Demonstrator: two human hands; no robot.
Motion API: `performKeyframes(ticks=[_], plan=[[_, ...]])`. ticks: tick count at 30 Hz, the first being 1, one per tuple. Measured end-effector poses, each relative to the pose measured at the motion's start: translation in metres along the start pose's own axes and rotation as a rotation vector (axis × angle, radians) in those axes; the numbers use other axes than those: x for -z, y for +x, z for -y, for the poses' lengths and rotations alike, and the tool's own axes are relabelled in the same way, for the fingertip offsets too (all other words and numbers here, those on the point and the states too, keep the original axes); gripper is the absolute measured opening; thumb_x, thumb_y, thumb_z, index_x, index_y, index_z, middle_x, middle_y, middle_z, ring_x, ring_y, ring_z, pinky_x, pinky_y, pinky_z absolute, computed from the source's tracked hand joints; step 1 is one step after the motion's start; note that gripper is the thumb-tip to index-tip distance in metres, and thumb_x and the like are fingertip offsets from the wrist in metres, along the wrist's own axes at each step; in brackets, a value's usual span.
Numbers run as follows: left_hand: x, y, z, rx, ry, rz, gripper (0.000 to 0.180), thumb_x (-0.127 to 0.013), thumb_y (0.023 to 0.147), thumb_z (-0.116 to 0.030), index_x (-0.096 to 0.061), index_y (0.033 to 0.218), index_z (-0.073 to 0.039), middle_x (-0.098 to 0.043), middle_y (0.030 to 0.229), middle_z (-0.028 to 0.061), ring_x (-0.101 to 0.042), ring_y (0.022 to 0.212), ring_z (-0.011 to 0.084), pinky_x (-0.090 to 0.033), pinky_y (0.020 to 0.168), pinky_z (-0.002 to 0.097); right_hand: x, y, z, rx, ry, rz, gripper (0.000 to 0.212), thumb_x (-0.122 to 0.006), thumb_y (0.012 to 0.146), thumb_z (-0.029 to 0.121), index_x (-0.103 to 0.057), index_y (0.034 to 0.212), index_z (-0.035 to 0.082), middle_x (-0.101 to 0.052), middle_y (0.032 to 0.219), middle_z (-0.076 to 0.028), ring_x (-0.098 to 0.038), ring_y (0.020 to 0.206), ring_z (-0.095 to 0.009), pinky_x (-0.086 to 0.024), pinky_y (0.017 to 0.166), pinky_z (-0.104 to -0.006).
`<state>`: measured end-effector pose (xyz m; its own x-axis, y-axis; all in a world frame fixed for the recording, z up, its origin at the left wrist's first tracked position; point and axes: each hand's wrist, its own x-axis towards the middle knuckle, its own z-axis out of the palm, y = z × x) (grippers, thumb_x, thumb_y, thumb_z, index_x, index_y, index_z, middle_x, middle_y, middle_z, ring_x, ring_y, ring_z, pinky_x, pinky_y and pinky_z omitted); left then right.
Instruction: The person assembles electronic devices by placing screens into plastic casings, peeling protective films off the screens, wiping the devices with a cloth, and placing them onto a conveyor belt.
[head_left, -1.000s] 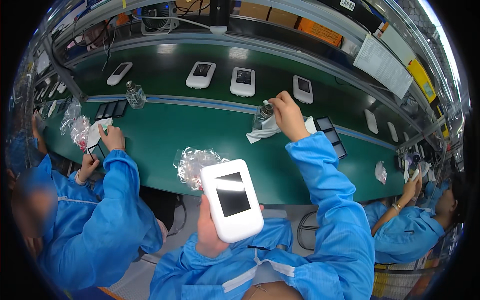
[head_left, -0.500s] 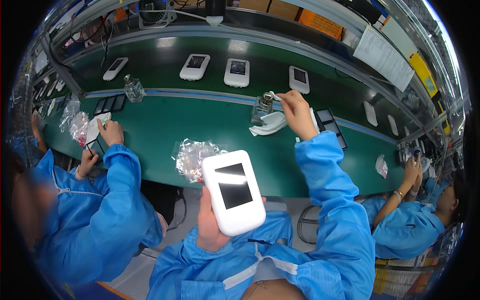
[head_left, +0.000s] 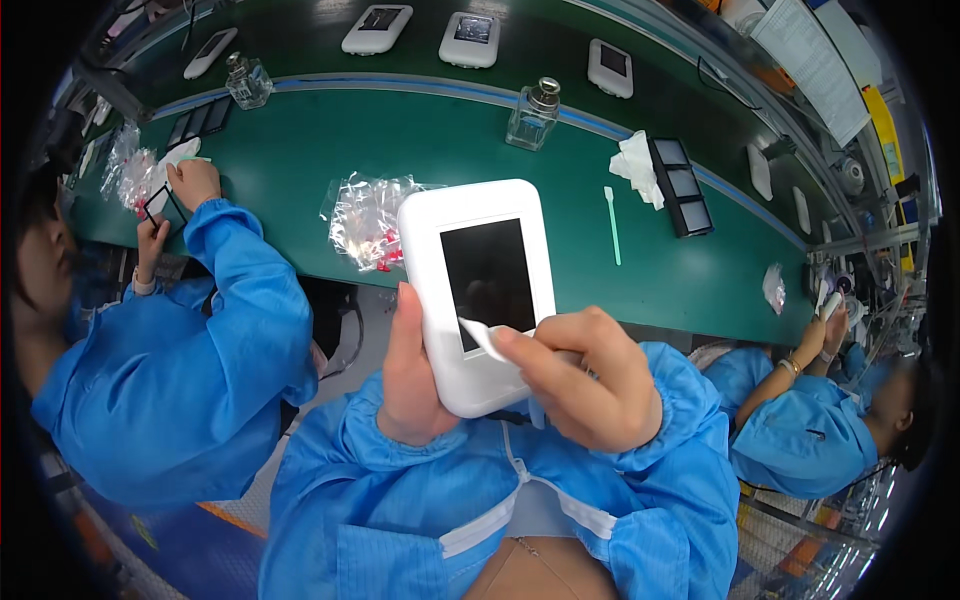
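Note:
A white handheld device (head_left: 430, 290) with rounded corners and a dark screen is tilted up in front of me. My left hand (head_left: 412, 385) holds it from its left side and lower edge, with the thumb along the side and the other fingers hidden behind. Between thumb and fingers my right hand (head_left: 595, 380) pinches a white wiping cloth (head_left: 483, 337). The cloth's tip lies on the lower part of the screen. Beyond the device, a clear glass bottle (head_left: 532, 122) with a metal top stands on the green table.
Clear plastic bags (head_left: 365, 220) with small red pieces lie behind the device. To the right are a green swab stick (head_left: 612, 225), a crumpled white cloth (head_left: 634, 165) and black frames (head_left: 683, 185). More white devices (head_left: 470, 40) rest on the far belt. Co-workers sit on both sides.
My right hand has come back from the bottle top to the device, bringing the white cloth onto its screen. The device has risen in the picture, and the view has tilted lower.

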<state>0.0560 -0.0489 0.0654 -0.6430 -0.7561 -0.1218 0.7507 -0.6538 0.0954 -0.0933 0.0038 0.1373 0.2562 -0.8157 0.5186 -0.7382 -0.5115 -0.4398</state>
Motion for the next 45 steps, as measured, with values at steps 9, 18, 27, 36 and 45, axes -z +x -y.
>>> performKeyframes(ticks=[9,18,27,36,45], plan=[[0.006,-0.008,0.004,0.044,-0.079,0.14,0.066,-0.025,0.101,-0.056,-0.034,0.144,-0.007,-0.051,0.135,0.0177,-0.057,0.115,0.0314,-0.048,0.096,0.0444,-0.006,0.005,0.005,0.063,-0.202,-0.077,0.049,-0.063,0.061,0.008,-0.067,0.108,-0.003,-0.059,0.087,-0.009,-0.055,0.067,-0.02,-0.048,0.057,-0.028],[-0.008,-0.001,0.0,0.085,0.219,0.162,0.083,-0.025,0.095,-0.067,-0.022,0.148,-0.002,-0.048,0.137,0.0223,-0.059,0.114,0.0386,-0.053,0.092,0.0475,0.038,-0.012,-0.006,-0.412,-0.128,-0.214,0.035,-0.053,0.084,-0.011,-0.059,0.118,-0.005,-0.062,0.09,-0.014,-0.063,0.076,-0.022,-0.049,0.067,-0.0275],[-0.009,-0.004,0.0,0.053,0.235,0.041,0.085,-0.028,0.094,-0.067,-0.022,0.148,-0.002,-0.049,0.135,0.0226,-0.062,0.109,0.0393,-0.059,0.081,0.0464,0.04,-0.032,-0.02,-0.751,0.489,0.023,0.044,-0.058,0.085,-0.013,-0.049,0.127,-0.006,-0.066,0.096,-0.012,-0.063,0.097,-0.015,-0.05,0.082,-0.0245],[-0.004,-0.001,-0.002,0.099,0.16,0.153,0.083,-0.031,0.094,-0.066,-0.02,0.15,-0.005,-0.043,0.141,0.0241,-0.054,0.117,0.0448,-0.052,0.087,0.0572,0.031,-0.051,-0.024,-0.868,0.473,-0.118,0.017,-0.059,0.089,0.0,-0.061,0.104,-0.005,-0.063,0.079,-0.008,-0.059,0.069,-0.015,-0.046,0.066,-0.0244],[0.002,-0.01,0.009,0.051,0.228,0.002,0.077,-0.029,0.097,-0.061,-0.025,0.148,-0.004,-0.043,0.142,0.0219,-0.051,0.123,0.0375,-0.045,0.1,0.0505,0.006,-0.02,0.013,-0.506,0.178,-0.087,0.025,-0.072,0.069,-0.007,-0.065,0.093,-0.002,-0.065,0.079,-0.014,-0.065,0.066,-0.025,-0.05,0.057,-0.0309]])
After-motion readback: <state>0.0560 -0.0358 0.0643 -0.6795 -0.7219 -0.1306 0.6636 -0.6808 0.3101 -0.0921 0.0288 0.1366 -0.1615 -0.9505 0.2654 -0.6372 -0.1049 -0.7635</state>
